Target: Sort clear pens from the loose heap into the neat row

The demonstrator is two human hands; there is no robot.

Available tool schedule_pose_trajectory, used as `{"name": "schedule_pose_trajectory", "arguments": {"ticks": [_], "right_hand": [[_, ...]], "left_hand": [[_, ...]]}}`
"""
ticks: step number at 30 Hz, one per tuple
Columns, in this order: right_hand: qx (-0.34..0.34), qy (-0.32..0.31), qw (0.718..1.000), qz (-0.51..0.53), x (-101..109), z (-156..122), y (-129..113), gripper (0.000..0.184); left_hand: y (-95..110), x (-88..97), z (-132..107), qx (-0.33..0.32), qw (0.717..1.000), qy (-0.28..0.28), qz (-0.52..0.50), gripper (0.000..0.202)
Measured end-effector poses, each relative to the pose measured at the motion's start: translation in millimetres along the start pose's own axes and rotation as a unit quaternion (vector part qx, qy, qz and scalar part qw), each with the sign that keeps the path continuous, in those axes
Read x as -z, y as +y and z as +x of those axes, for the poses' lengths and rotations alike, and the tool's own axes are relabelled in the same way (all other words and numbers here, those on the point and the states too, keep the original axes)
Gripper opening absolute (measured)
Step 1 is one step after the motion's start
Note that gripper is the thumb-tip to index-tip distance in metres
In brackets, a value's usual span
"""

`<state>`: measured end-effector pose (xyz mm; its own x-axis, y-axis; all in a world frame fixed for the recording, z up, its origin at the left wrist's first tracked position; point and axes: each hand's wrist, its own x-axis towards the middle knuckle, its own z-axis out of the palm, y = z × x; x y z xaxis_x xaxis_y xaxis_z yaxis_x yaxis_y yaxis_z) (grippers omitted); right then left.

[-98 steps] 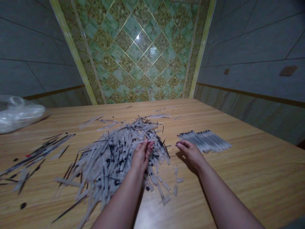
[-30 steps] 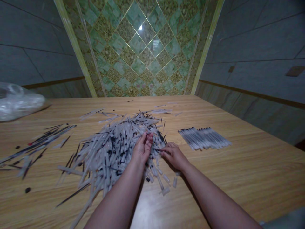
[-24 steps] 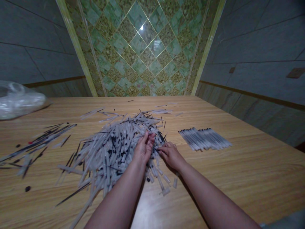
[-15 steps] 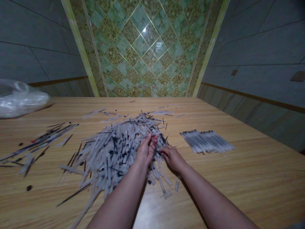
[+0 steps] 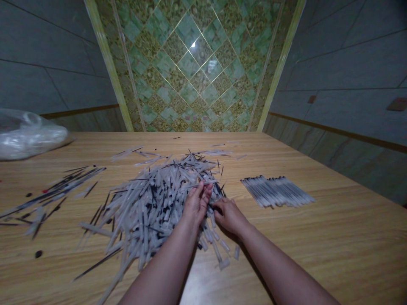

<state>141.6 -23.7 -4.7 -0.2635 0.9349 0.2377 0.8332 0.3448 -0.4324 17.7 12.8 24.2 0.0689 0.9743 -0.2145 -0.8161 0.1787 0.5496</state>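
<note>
A big heap of pen parts, made up of translucent barrels, caps and dark thin pieces, lies in front of me. Over its right side is my left hand, palm turned up, with a translucent pen barrel held between thumb and fingers. My right hand is at the heap's right edge, its fingertips pinched together among the small parts; whatever they hold is hidden. Short clear caps lie scattered below that hand. To the right, assembled-looking pens with dark ends lie side by side in a neat row.
On the wooden table, dark refills and loose parts are spread at the left. A clear plastic bag rests at the far left. A green tiled wall stands behind the table's far edge.
Both hands keep nearly the same places and grips. The whole view has shifted slightly, so things appear a little lower.
</note>
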Motion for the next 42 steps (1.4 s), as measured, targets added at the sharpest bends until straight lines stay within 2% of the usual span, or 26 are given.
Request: {"name": "schedule_pose_trajectory", "arguments": {"ticks": [9,12,15,18,21,23,26,31,42], "right_hand": [[-0.033,-0.017,0.999,-0.007,-2,4,-3,0.02],[-0.023,0.001,0.999,0.03,-3,4,1,0.015],[-0.007,0.047,0.993,0.11,3,4,7,0.011],[-0.031,0.11,0.964,0.241,14,5,15,0.013],[-0.077,0.158,0.913,0.368,23,6,23,0.018],[-0.096,0.179,0.885,0.42,24,6,29,0.023],[-0.108,0.195,0.865,0.45,22,6,35,0.03],[-0.115,0.199,0.861,0.453,19,6,40,0.028],[-0.112,0.221,0.875,0.416,24,3,37,0.025]], "left_hand": [[-2,-1.6,-2,0.008,1.0,0.003,-0.002,0.002],[-2,-1.7,-3,0.011,1.0,0.007,0.001,0.001],[-2,-1.3,-3,0.012,1.0,0.01,0.005,0.001],[-3,-0.2,-3,0.014,1.0,0.008,0.012,0.0],[-7,1.9,-2,0.013,1.0,-0.002,0.027,0.002],[-10,3.5,-2,0.016,0.999,-0.016,0.039,0.005],[-13,5.0,-3,0.025,0.998,-0.034,0.051,0.008],[-15,3.9,-5,0.044,0.996,-0.025,0.071,0.008],[-16,-2.6,-10,0.055,0.993,-0.013,0.102,0.01]]}}
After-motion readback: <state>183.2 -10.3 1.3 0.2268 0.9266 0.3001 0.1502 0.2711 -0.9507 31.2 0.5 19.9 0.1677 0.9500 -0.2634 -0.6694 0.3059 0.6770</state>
